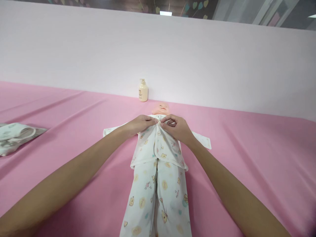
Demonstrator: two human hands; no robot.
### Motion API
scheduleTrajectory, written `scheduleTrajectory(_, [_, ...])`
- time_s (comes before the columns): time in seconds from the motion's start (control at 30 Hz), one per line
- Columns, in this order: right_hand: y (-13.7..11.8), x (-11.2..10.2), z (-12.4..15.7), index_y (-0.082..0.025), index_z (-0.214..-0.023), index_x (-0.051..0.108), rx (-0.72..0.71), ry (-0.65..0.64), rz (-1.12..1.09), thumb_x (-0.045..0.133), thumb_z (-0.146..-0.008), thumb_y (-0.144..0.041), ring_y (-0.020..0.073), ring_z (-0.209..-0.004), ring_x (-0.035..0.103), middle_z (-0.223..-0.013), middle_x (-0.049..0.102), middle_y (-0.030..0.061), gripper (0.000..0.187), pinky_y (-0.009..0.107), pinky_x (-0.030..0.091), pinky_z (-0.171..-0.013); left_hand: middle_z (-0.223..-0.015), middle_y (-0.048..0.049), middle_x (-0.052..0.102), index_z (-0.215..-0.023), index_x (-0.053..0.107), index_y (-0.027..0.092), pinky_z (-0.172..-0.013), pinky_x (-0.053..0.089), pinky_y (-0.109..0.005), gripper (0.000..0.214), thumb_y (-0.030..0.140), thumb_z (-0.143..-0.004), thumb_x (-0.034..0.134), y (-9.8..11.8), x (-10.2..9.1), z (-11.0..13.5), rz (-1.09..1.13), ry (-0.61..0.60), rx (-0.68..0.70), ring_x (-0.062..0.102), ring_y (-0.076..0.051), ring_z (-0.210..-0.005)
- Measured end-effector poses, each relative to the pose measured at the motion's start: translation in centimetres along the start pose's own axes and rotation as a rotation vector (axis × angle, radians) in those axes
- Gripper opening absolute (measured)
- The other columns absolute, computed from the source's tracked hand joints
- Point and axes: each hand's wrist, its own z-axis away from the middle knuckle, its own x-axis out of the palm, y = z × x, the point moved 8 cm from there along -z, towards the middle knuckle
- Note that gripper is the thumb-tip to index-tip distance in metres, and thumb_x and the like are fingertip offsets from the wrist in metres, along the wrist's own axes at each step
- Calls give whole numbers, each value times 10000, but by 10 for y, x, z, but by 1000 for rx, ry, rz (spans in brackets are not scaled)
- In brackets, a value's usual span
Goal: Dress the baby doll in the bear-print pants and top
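Pink sheet carries doll, mid-scene; left hand and right hand fingers pinch shirt collar at top button. Risk: small button could slip, thin fabric bunching, placket misaligned.

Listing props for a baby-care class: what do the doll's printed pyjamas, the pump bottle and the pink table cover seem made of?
White bear-print pyjamas: soft matte fabric, likely cotton; it wrinkles and drapes. Cream pump bottle: smooth plastic, probably, with a slight sheen. Pink table cover: thin matte cloth, judging by its long folds.
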Motion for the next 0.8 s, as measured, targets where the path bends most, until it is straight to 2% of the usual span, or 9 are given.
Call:
scheduleTrajectory(0.17, [5, 1, -3, -232, -920, 794, 8, -38, -48, 816, -817, -539, 147, -649, 610, -780, 722, 17, 325, 267, 503, -586, -879, -26, 721, -918, 777, 191, -603, 437, -250, 458, 617, -763, 848, 8, -4, 1, -187, 73, 101, 610, -183, -758])
scheduleTrajectory(0.3, [4, 2, -2, -225, -917, 790, -20, -37, -4, 798, -840, -525, 150, -705, 634, -818, 734, 20, 309, 266, 523, -634, -918, -38, 702, -987, 759, 180, -611, 421, -254, 413, 559, -828, 803, 10, -8, -2, -345, 133, 167, 583, -175, -767])
scheduleTrajectory(0.37, [3, 1, -1, -226, -977, 774, -28, -37, 15, 794, -850, -490, 151, -748, 651, -921, 755, 29, 293, 269, 540, -662, -987, -52, 704, -1036, 737, 184, -630, 443, -258, 411, 544, -845, 789, 7, -10, -4, -370, 160, 183, 595, -181, -798])
scheduleTrajectory(0.47, [-1, -7, -6, -228, -1107, 729, -92, 4, 71, 721, -911, -407, 180, -908, 684, -1193, 744, 70, 266, 286, 565, -710, -1114, -69, 701, -1146, 677, 192, -683, 493, -266, 482, 547, -843, 797, 3, -15, -4, -343, 195, 184, 630, -197, -887])
scheduleTrajectory(0.57, [-9, -14, -21, -227, -1197, 706, -212, 14, 243, 623, -947, -262, 225, -1074, 669, -1338, 708, 86, 266, 351, 570, -857, -1218, -78, 687, -1314, 596, 209, -712, 519, -282, 592, 548, -865, 778, 5, -19, -5, -337, 214, 206, 644, -205, -942])
scheduleTrajectory(0.67, [-12, -9, -42, -238, -1149, 747, -275, -110, 392, 616, -944, -210, 255, -1070, 673, -1263, 752, 70, 245, 418, 526, -987, -1280, -80, 688, -1347, 617, 223, -774, 528, -309, 489, 509, -954, 667, 15, -22, -11, -411, 216, 295, 643, -204, -960])
scheduleTrajectory(0.73, [-12, -6, -54, -241, -1072, 777, -309, -176, 418, 658, -948, -263, 270, -1071, 678, -1186, 772, 72, 173, 421, 510, -1009, -1286, -78, 707, -1288, 680, 217, -835, 523, -325, 393, 451, -976, 627, 20, -24, -20, -470, 208, 333, 648, -207, -972])
scheduleTrajectory(0.8, [-11, -7, -61, -234, -1007, 787, -325, -186, 410, 700, -941, -329, 272, -1064, 677, -1114, 773, 78, 145, 407, 508, -990, -1270, -73, 732, -1216, 732, 215, -871, 515, -332, 341, 427, -966, 636, 23, -26, -30, -506, 195, 347, 655, -213, -979])
